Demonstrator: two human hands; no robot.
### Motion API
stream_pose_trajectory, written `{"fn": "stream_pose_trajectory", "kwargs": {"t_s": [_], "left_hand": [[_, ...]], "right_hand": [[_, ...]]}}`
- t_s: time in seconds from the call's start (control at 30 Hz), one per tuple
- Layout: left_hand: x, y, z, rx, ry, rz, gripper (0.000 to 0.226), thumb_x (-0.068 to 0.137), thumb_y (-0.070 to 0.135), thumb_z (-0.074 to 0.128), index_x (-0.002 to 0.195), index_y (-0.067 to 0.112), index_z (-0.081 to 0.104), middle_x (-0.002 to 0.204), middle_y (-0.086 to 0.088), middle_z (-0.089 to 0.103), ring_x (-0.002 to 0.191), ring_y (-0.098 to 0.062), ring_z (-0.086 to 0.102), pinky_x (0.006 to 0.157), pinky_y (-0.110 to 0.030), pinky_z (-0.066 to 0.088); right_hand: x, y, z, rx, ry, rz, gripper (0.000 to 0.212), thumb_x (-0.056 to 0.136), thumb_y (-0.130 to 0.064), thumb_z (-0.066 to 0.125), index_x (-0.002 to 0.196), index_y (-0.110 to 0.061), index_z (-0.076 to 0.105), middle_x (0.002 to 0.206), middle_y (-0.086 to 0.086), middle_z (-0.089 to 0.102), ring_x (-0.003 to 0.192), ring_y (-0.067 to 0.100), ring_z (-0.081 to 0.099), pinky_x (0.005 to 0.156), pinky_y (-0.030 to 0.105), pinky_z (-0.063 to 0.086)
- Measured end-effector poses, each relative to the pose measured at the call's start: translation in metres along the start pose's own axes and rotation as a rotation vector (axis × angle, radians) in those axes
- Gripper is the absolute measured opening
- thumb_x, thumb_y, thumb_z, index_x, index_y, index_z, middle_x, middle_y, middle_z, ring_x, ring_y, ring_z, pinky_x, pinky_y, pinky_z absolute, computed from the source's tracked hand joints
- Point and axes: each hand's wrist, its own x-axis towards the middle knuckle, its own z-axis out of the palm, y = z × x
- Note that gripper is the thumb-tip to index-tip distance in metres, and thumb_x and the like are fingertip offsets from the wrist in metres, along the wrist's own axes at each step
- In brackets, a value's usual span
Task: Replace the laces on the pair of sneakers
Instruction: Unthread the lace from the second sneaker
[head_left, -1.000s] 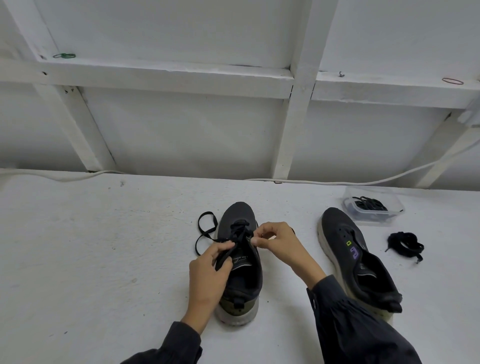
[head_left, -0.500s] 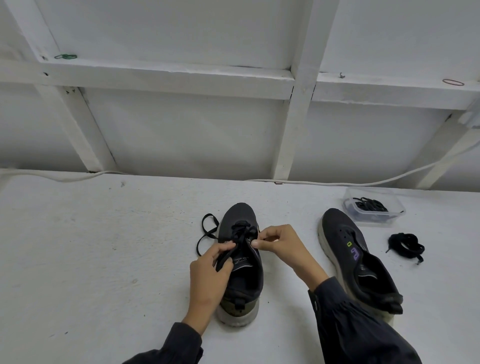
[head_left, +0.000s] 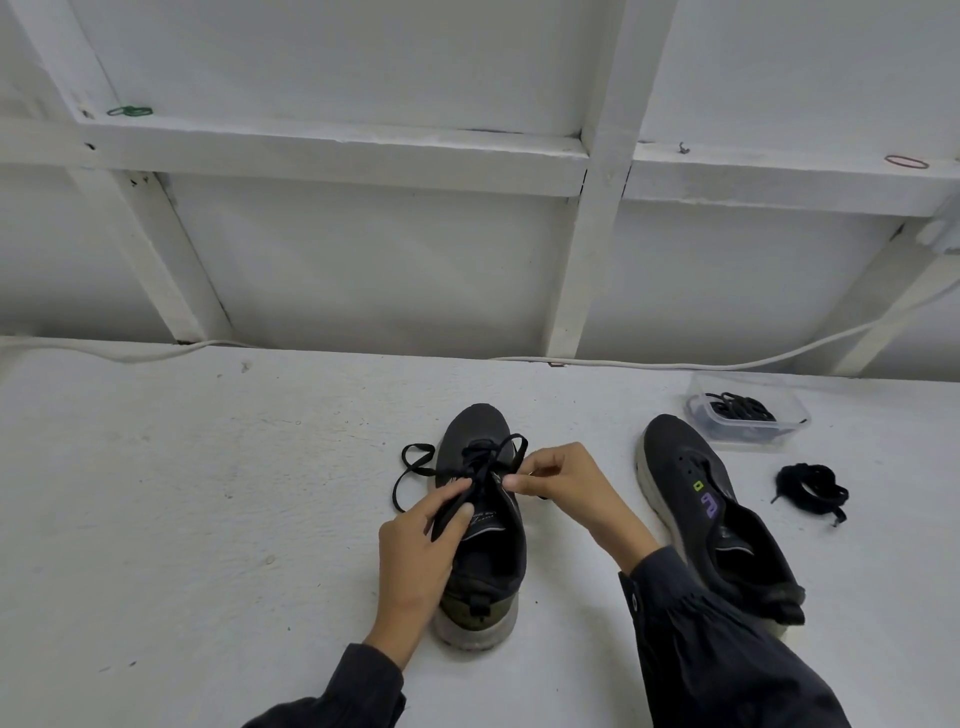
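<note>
Over the tongue of the centre sneaker (head_left: 480, 431), left hand (head_left: 421, 540) pinched a black lace (head_left: 488, 462) strand between thumb and fingers. Right hand (head_left: 566, 488), fingers curled, pinched the other strand, which looped above the eyelets. Lace tail lay looped on the white table (head_left: 208, 493) left of the toe. Second sneaker (head_left: 711, 509) sat to the right, with a clear tub (head_left: 737, 439) of laces and a loose lace bundle (head_left: 813, 491) beyond it.
</note>
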Motion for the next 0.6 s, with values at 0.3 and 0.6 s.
{"fn": "stream_pose_trajectory", "kwargs": {"t_s": [0.3, 0.6], "left_hand": [[-0.002, 0.001, 0.001, -0.019, -0.004, -0.04, 0.031, 0.086, 0.023, 0.07, 0.115, 0.035, 0.066, 0.114, 0.008, 0.071, 0.106, -0.01, 0.067, 0.096, -0.028, 0.052], [-0.002, 0.002, 0.001, 0.002, 0.005, -0.034, 0.031, 0.087, 0.022, 0.07, 0.113, 0.04, 0.065, 0.111, 0.008, 0.073, 0.106, -0.005, 0.062, 0.091, -0.03, 0.052]], "right_hand": [[0.007, -0.007, -0.011, 0.203, 0.236, -0.032, 0.013, 0.089, -0.012, 0.068, 0.077, -0.014, 0.07, 0.07, -0.008, 0.064, 0.062, 0.01, 0.056, 0.061, 0.02, 0.044], [0.01, -0.006, -0.007, 0.048, 0.142, 0.001, 0.024, 0.086, -0.012, 0.072, 0.064, -0.011, 0.063, 0.058, 0.002, 0.059, 0.051, 0.011, 0.054, 0.054, 0.022, 0.041]]}}
